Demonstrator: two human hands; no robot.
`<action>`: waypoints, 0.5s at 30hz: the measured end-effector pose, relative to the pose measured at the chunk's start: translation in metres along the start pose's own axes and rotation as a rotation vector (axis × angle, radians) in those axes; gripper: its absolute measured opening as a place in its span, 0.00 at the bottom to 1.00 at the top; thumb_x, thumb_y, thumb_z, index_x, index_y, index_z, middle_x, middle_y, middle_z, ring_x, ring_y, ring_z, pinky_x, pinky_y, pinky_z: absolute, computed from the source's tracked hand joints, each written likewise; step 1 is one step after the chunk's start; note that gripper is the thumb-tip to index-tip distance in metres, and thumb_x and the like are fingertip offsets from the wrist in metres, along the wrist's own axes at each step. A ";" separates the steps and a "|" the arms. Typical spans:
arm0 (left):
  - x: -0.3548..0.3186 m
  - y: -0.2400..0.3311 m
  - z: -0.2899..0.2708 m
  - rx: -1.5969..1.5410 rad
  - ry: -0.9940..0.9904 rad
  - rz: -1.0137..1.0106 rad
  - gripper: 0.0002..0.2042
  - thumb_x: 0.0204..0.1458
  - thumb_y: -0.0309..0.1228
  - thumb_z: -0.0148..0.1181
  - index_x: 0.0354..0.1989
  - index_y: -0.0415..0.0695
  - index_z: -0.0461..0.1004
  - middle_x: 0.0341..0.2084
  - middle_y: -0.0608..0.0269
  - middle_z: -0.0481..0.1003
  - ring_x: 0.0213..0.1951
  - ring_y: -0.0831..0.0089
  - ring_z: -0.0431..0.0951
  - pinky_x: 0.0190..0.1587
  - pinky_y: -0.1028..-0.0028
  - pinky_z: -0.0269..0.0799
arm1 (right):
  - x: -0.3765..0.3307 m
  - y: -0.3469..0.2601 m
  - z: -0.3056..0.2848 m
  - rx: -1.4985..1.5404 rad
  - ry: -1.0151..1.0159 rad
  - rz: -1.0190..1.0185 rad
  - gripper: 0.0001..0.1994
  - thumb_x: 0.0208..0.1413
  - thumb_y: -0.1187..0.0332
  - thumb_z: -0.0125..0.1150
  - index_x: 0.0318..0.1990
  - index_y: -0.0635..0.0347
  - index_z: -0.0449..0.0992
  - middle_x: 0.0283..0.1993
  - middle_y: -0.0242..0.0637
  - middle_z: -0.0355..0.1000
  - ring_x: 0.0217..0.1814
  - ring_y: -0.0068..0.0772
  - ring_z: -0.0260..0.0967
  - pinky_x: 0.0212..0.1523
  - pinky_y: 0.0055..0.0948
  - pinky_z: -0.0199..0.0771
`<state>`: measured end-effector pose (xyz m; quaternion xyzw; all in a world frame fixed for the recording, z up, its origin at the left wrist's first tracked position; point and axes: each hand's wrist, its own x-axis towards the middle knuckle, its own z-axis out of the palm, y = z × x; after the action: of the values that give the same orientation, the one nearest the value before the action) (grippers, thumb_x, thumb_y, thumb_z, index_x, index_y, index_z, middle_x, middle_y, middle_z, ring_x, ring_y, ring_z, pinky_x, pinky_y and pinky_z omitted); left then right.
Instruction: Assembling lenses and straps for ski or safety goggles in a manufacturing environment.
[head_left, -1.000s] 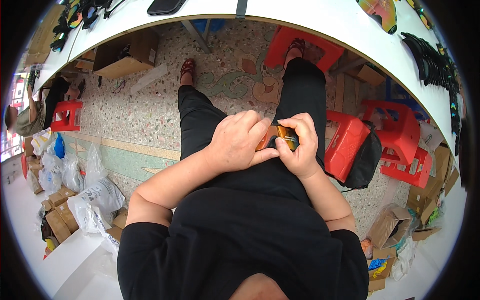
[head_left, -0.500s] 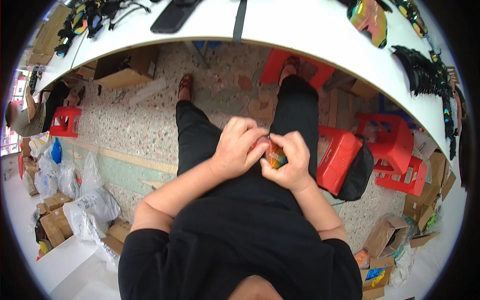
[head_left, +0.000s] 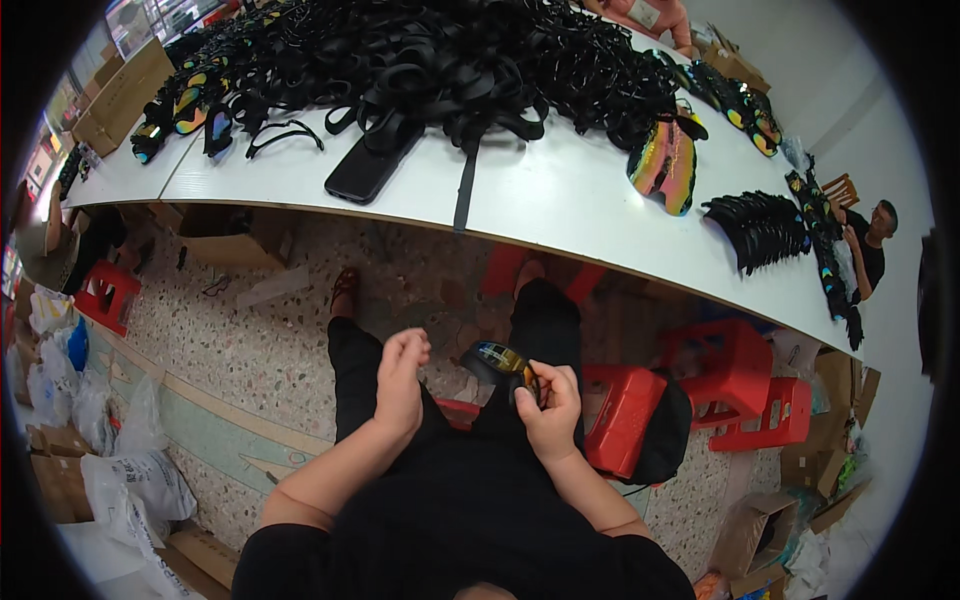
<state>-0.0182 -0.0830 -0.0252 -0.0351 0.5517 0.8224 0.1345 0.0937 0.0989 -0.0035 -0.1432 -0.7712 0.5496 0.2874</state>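
My right hand (head_left: 548, 402) grips a pair of dark goggles with a mirrored, rainbow-tinted lens (head_left: 497, 361), held over my lap. My left hand (head_left: 401, 382) hovers just left of the goggles, fingers loosely curled, holding nothing that I can see. Above them runs a long white table (head_left: 560, 205) heaped with black straps and frames (head_left: 430, 60). A black phone (head_left: 366, 167) and a single black strap (head_left: 465, 190) lie near the table's front edge.
Two mirrored lenses (head_left: 664, 160) rest on the table to the right, near a fan of black parts (head_left: 762, 230). Red plastic stools (head_left: 735, 375) stand by my right leg. Cardboard boxes (head_left: 225, 245) sit under the table, white bags (head_left: 130, 480) at left. Another person (head_left: 868, 245) works at far right.
My head has tilted up, bringing the table top into view. My hands have parted: the left one let go of the goggles and moved left, while the right keeps hold.
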 end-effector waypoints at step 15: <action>-0.025 0.000 0.032 -0.231 -0.423 -0.447 0.17 0.62 0.27 0.56 0.59 0.40 0.67 0.48 0.57 0.73 0.48 0.69 0.76 0.52 0.70 0.74 | -0.003 0.007 0.025 0.053 -0.206 -0.075 0.23 0.46 0.70 0.75 0.51 0.63 0.77 0.38 0.32 0.67 0.33 0.19 0.64 0.32 0.18 0.67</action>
<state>0.0086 -0.0579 -0.0071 0.0011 0.3930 0.8187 0.4186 0.0803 0.0806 -0.0171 -0.0494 -0.7866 0.5706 0.2308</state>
